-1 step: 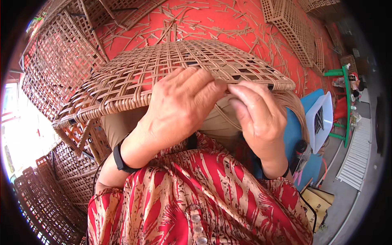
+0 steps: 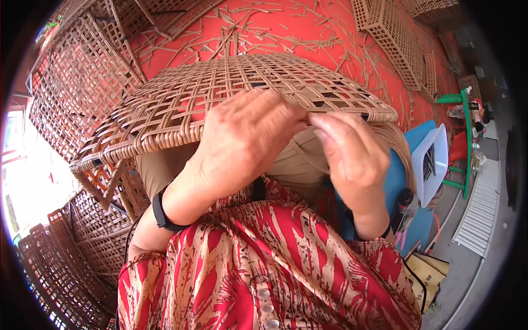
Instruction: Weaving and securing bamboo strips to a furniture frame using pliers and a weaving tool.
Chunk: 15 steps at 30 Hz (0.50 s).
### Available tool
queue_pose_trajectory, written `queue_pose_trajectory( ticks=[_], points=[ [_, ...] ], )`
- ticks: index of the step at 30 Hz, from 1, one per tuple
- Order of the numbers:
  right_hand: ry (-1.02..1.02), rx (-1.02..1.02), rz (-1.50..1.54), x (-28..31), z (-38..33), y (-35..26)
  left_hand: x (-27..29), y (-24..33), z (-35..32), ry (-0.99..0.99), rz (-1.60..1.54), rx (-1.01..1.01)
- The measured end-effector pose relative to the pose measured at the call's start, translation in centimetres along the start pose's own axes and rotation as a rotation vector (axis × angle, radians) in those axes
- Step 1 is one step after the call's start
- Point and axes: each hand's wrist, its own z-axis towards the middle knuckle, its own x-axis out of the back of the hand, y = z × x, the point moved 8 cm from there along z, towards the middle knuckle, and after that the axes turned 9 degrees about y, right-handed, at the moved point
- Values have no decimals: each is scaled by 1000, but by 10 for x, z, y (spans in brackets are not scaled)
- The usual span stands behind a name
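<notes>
One woven rattan panel (image 2: 220, 93), flat and open-meshed with a thick braided rim, lies across the person's lap. Two hands work at its near edge: the left hand (image 2: 242, 143) has its fingers curled over the rim, and the right hand (image 2: 352, 157) pinches one thin cane strand (image 2: 302, 157). Several similar lattice baskets (image 2: 71, 82) stand around on the red floor (image 2: 181, 38), which is strewn with many cane offcuts.

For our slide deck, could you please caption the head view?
Both bare hands, left hand and right hand, pinch the rim of a brown open-weave rattan basket panel above a red floor.
</notes>
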Motion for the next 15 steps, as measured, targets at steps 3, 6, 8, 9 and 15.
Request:
queue_pose_trajectory(
  ticks=[3,6,8,9,15],
  points=[
    [-49,-91,-100,20,7,14,9,-11,0,92,-21,127],
    [-113,-158,-73,27,7,31,-1,-19,-9,-66,72,140],
    [-197,-174,-77,24,6,33,-3,-19,-8,-69,100,132],
    [-200,-174,-79,23,6,33,-5,-19,-7,-75,131,123],
    [-278,-53,-179,17,6,26,-7,-21,-13,-91,129,146]
  ],
)
